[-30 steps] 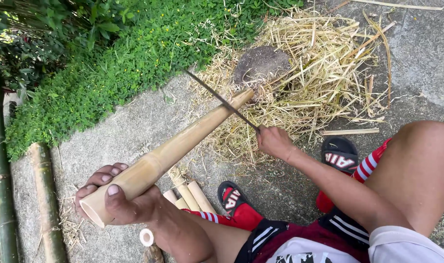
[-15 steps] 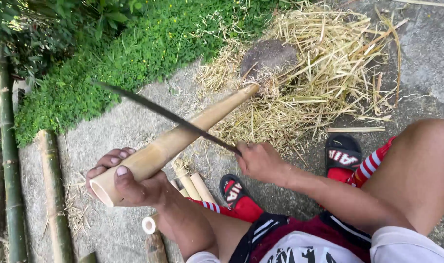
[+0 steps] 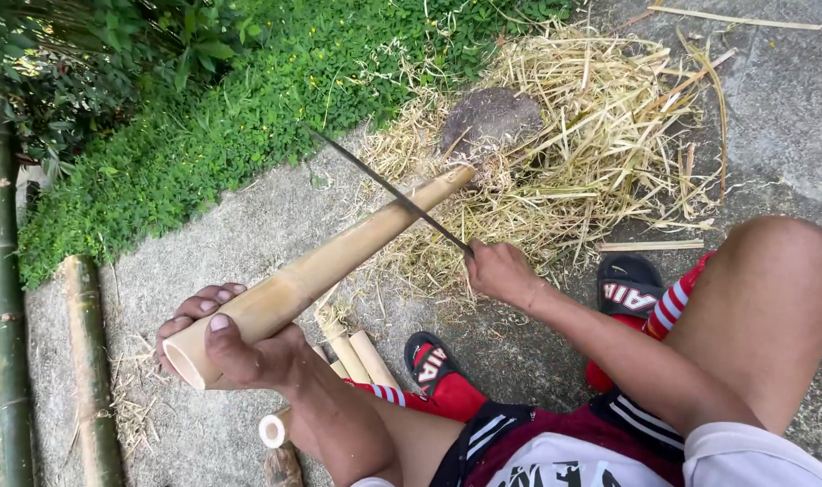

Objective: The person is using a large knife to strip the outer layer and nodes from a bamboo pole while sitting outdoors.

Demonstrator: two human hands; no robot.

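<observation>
Bare arms, white shirt, dark maroon shorts with white stripes, red striped socks, black slide sandals

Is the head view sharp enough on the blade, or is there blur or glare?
Head view: even daylight, soft shadows, no glare; the thin dark blade and pale peeled bamboo pole are sharp; the frame's edges bend slightly.

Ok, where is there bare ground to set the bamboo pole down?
Bare concrete lies between the grass and the bamboo pole. More shows beyond the straw pile, upper right. It is crowded near the cut bamboo pieces and the sandalled feet.
</observation>
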